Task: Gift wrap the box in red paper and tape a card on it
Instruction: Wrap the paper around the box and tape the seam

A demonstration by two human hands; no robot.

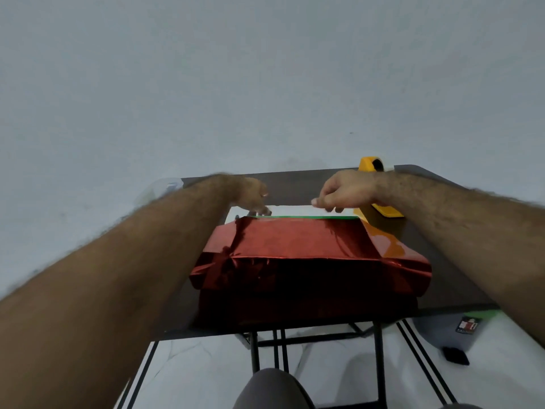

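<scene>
Red foil paper covered the box, which sat on the dark table just on the near side of both sets of fingers, its shiny top creased and its near face in shadow. Along the far top edge of the box ran a thin green strip, and beyond it a white sheet lay flat — whether that was the card could not be told.

The left hand hung over the far left corner of the box, fingers bent downward with their tips at the green strip; blur hid whether they pinched anything. The right hand hovered over the far right part of the box, fingers curled and drawn together toward the thumb as if pinching something small, though nothing showed plainly between them, so its grip could not be told either.

Just right of the right fingers, partly behind the wrist, stood a yellow tape dispenser on the table. Left of the left fingers, past the forearm, a clear plastic container sat at the table's far corner — its contents too blurred to make out.

On the floor well below the right forearm lay a small dark label with red and white marks; its writing was unreadable.
</scene>
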